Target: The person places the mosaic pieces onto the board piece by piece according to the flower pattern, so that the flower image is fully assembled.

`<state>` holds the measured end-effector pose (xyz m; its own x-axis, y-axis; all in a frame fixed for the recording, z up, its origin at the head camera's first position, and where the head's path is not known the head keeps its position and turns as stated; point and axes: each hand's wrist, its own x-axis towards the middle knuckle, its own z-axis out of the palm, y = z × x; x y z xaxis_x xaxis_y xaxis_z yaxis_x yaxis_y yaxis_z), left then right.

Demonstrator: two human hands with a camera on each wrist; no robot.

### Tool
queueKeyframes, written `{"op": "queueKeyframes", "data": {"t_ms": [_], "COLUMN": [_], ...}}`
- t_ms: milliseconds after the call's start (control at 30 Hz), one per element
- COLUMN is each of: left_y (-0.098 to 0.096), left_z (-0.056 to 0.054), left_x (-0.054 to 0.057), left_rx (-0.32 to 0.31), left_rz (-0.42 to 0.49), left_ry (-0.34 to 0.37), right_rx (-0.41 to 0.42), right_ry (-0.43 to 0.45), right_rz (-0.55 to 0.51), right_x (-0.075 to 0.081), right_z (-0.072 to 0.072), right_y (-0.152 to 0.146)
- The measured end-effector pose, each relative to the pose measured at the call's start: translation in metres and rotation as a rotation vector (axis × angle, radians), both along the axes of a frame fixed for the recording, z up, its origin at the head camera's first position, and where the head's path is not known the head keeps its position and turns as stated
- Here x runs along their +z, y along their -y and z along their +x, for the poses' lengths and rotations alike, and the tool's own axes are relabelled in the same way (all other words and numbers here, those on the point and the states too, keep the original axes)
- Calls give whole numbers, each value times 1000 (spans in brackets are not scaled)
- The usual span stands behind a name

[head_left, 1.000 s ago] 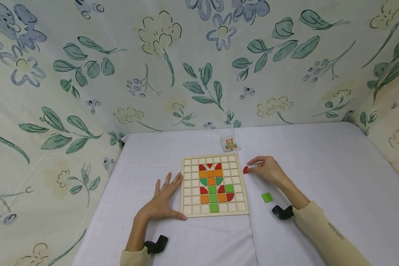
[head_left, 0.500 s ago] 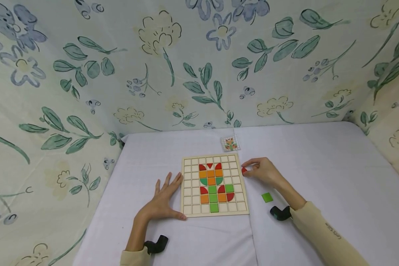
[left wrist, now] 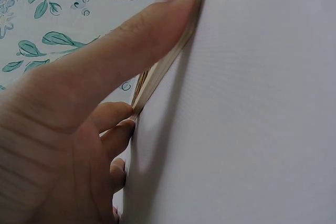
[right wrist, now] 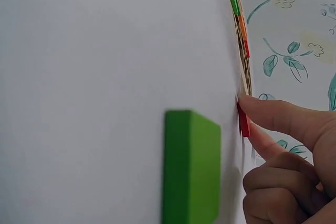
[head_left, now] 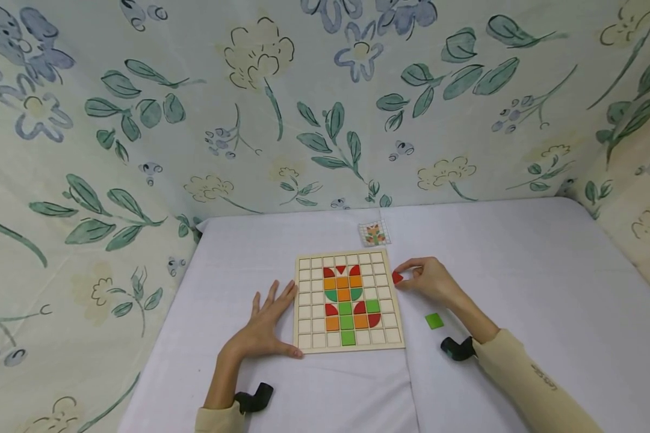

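Note:
A wooden grid board (head_left: 387,340) lies mid-table, with red, orange and green tiles (head_left: 344,294) forming a flower pattern in its cells. My left hand (head_left: 261,329) has its fingers spread along the board's left edge, the thumb at the lower left corner. In the left wrist view the thumb (left wrist: 152,30) lies along the board's side. Beside the board's right edge, my right hand (head_left: 432,280) pinches a red tile (head_left: 397,277) between thumb and index finger. The right wrist view shows that red tile (right wrist: 243,120) edge-on, the other fingers curled under the palm.
A loose green square tile (head_left: 434,320) lies on the white tablecloth (head_left: 493,258), near the right wrist. Behind the board is a small pattern card (head_left: 375,233) with a flower picture. A floral curtain (head_left: 325,108) hangs at the back and sides.
My right hand has moved slightly left with the red tile, up to the board's right edge, and the tile has turned in its fingers. The left hand stays in place.

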<state>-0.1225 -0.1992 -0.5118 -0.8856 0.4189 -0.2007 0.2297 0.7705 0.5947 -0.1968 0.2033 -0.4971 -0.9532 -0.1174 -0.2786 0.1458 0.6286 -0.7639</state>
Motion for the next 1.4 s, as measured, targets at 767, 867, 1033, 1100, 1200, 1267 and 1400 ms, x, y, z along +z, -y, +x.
{"op": "queueKeyframes", "data": {"t_ms": [767, 867, 1033, 1100, 1200, 1267, 1400], "left_y": [0, 1, 1, 1, 1, 1, 1], "left_z": [1, 1, 1, 1, 0, 0, 0], "left_x": [0, 0, 1, 0, 0, 0, 0], "left_rx": [-1, -2, -2, -2, -1, 1, 3], "left_rz": [5, 10, 19, 20, 20, 19, 15], "left_ry": [-4, -11, -12, -12, -10, -9, -6], "right_rx": [-72, -71, -70, -71, -55, -46, -34], "right_ry": [-21, -32, -39, -39, -50, -66, -94], "right_rz": [-13, -14, -3, 1, 10, 19, 16], "right_x": [-3, -3, -4, -4, -2, 1, 8], "right_z": [4, 5, 6, 6, 6, 5, 7], "right_y": [0, 1, 2, 3, 4, 4, 5]}}
